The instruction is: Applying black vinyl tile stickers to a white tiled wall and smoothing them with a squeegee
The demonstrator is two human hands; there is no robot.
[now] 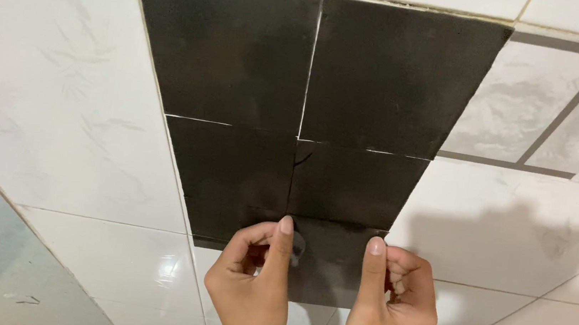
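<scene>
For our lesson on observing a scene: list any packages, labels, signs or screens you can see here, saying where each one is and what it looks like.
None are in view.
Dark sheets: plain black rectangular pieces stuck on the white tiled wall, no print visible.
Left hand and right hand: thumbs pressing the lowest dark sheet.

Matt black sheets point(263, 74), paper-like or thin film, lie flat with slightly ragged edges and a short tear near the centre seam. The bottom sheet point(333, 260) under both thumbs shows the same dull finish. Surrounding wall tiles point(61, 88) are glossy white glazed ceramic, faintly veined, with reflections. A small greyish piece point(298, 248) by the left hand point(252, 280) looks smooth.
</scene>
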